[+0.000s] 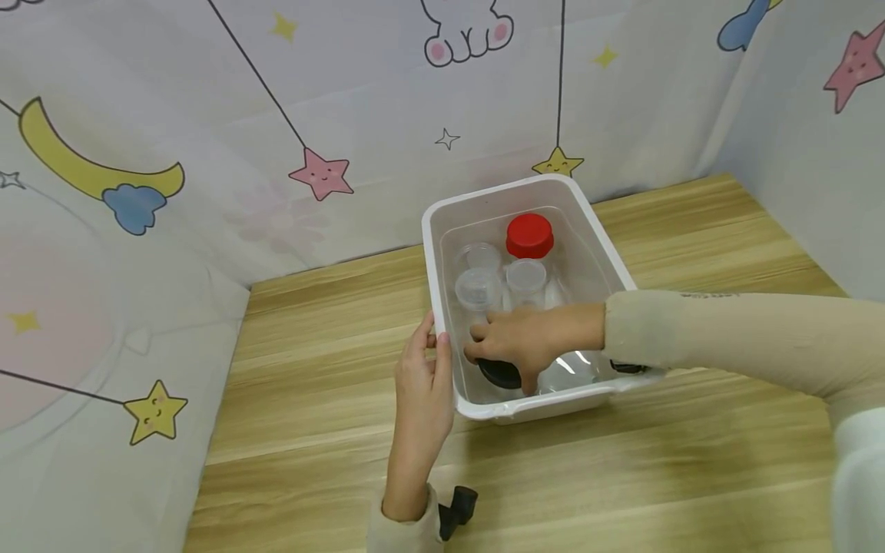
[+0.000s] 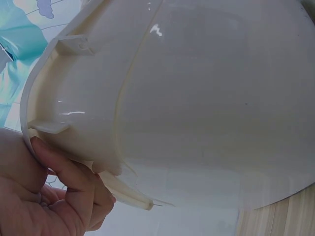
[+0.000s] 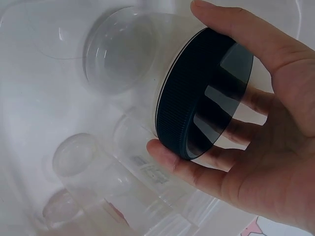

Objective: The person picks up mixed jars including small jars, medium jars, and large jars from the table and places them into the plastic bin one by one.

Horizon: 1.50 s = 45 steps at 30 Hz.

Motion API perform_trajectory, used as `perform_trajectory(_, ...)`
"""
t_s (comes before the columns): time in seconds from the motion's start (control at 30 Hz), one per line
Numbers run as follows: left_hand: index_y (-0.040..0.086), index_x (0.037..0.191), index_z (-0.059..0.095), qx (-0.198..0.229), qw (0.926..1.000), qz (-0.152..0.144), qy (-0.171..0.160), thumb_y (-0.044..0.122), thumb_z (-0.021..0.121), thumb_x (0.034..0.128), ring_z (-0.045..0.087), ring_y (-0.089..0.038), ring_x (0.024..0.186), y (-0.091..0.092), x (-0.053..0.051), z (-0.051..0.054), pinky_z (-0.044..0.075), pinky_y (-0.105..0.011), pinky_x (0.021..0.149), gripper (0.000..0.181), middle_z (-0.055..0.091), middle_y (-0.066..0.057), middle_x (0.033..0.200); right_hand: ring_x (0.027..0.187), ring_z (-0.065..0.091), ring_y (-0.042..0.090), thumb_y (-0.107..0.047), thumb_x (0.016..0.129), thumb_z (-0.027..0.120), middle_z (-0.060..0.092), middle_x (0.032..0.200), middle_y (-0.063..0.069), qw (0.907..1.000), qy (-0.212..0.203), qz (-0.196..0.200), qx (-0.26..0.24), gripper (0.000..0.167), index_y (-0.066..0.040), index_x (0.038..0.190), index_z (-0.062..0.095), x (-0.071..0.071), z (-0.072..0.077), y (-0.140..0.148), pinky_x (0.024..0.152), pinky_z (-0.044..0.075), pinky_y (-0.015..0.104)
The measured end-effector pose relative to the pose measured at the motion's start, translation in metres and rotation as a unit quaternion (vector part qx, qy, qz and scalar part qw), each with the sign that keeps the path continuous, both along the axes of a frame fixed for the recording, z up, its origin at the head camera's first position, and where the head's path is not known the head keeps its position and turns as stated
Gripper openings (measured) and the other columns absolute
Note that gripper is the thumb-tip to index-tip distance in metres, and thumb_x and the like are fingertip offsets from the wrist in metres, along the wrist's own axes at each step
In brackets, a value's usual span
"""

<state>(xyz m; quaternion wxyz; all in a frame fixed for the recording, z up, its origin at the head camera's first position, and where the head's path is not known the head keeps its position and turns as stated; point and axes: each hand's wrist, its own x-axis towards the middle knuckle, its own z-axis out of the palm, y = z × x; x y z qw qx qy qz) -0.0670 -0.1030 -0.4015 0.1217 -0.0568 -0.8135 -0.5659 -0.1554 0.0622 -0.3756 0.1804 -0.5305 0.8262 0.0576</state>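
A white plastic bin stands on the wooden table with several jars inside. My left hand grips its left rim, thumb on top; in the left wrist view the curled fingers lie under the lip. Reaching into the bin, my right hand holds a clear jar by its black screw lid, thumb on one side and fingers round the other. In the head view that hand covers part of the black lid. Towards the back of the bin is a jar with a red lid.
Clear-lidded containers stand beside the black-lidded jar in the bin. A clear rounded container lies near the front wall. Behind the wooden table hangs a patterned curtain. A black mount sits at my left wrist.
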Motion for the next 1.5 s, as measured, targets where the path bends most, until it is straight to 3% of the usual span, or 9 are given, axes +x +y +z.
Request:
perform_trajectory(0.13,-0.005,0.147,0.042,0.004,1.0,0.0,0.004,0.018,0.045,0.1082,0.071,-0.037,0.084,0.001,-0.001,0.0,0.061,-0.035,0.068,0.045,0.057,-0.021,0.107,0.102,0.051,0.024,-0.029,0.066,0.095,0.054,0.116,0.003,0.9999,0.013,0.004,0.0,0.077,-0.015,0.13,0.054,0.001,-0.003,0.0,0.063,0.056,0.034)
perform_trajectory(0.37,-0.004,0.148,0.041,-0.002,1.0,-0.003,-0.001,0.02,0.043,0.1087,0.072,-0.028,0.078,0.0,0.0,-0.001,0.06,-0.031,0.063,0.046,0.056,-0.019,0.107,0.104,0.051,0.025,-0.03,0.066,0.095,0.053,0.119,0.004,0.9998,0.019,0.005,-0.001,0.081,-0.015,0.134,0.053,0.002,-0.006,0.001,0.066,0.056,0.036)
perform_trajectory(0.57,-0.004,0.148,0.04,0.0,1.0,-0.004,-0.004,0.02,0.043,0.1088,0.073,-0.03,0.079,0.0,0.0,-0.001,0.06,-0.03,0.063,0.046,0.056,-0.019,0.107,0.103,0.051,0.025,-0.031,0.066,0.095,0.053,0.121,0.005,0.9996,0.025,0.004,0.009,0.082,-0.016,0.136,0.053,0.003,-0.007,0.0,0.066,0.056,0.035)
perform_trajectory(0.8,-0.004,0.148,0.041,-0.005,1.0,-0.001,-0.003,0.02,0.044,0.1086,0.072,-0.023,0.075,0.001,0.0,-0.001,0.059,-0.03,0.062,0.046,0.056,-0.018,0.107,0.099,0.051,0.023,-0.035,0.067,0.094,0.052,0.12,0.005,0.9991,0.034,0.013,0.02,0.085,-0.017,0.138,0.052,0.003,-0.007,0.0,0.064,0.054,0.032)
perform_trajectory(0.93,-0.004,0.148,0.041,-0.004,1.0,0.002,-0.004,0.019,0.044,0.1086,0.072,-0.028,0.076,0.001,0.0,-0.001,0.06,-0.031,0.063,0.046,0.056,-0.019,0.106,0.102,0.051,0.024,-0.036,0.07,0.093,0.052,0.123,0.006,0.9993,0.026,0.015,0.024,0.086,-0.015,0.141,0.049,0.001,-0.005,0.0,0.068,0.055,0.033)
perform_trajectory(1.07,-0.004,0.148,0.04,-0.002,0.9999,0.004,-0.009,0.02,0.045,0.1084,0.071,-0.033,0.073,0.001,0.0,0.0,0.059,-0.032,0.062,0.046,0.056,-0.019,0.106,0.106,0.053,0.026,-0.037,0.072,0.091,0.052,0.125,0.007,0.9996,0.014,0.01,0.023,0.084,-0.013,0.14,0.047,0.0,0.0,0.0,0.075,0.058,0.037)
perform_trajectory(1.3,-0.002,0.15,0.039,-0.019,0.9994,0.006,-0.029,0.023,0.045,0.1084,0.061,-0.017,0.057,0.0,0.002,0.0,0.048,-0.024,0.047,0.048,0.056,-0.014,0.107,0.107,0.053,0.027,-0.039,0.078,0.086,0.053,0.121,0.008,0.9999,0.001,0.001,0.016,0.076,-0.01,0.137,0.047,-0.002,0.016,0.005,0.076,0.057,0.036)
perform_trajectory(1.5,0.0,0.151,0.036,-0.056,0.9976,0.008,-0.04,0.023,0.044,0.1085,0.061,-0.017,0.063,0.0,0.003,0.004,0.049,-0.026,0.049,0.049,0.056,-0.012,0.108,0.108,0.053,0.026,-0.036,0.084,0.082,0.055,0.124,0.009,0.9997,-0.008,-0.025,-0.001,0.07,-0.009,0.138,0.047,-0.002,0.036,0.008,0.082,0.056,0.039)
